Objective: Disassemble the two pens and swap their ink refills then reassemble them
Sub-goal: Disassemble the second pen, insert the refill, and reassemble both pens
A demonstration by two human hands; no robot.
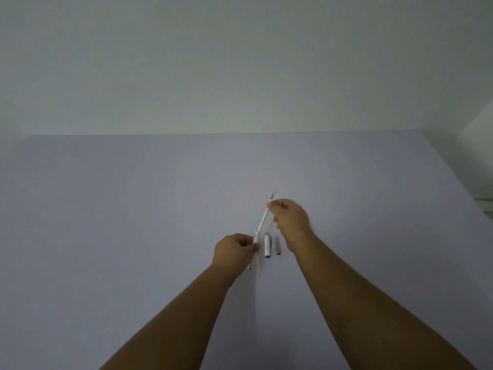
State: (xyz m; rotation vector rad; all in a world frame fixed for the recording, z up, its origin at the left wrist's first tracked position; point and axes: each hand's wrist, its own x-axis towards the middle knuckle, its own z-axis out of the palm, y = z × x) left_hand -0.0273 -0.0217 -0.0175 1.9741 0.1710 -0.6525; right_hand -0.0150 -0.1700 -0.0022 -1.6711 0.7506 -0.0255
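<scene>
My left hand grips the lower end of a white pen barrel held just above the table. A thin white ink refill slants up and to the right out of that barrel, its dark tip pointing away from me. My right hand pinches the refill near its upper end. On the table between my wrists lie a short white pen cap piece and a slim grey metal tip piece, side by side. Another slender pale part lies below my left hand, partly hidden.
The pale lilac table stretches wide around my hands, its far edge meeting a plain white wall. At the far right a white ledge or furniture corner stands beyond the table's right edge.
</scene>
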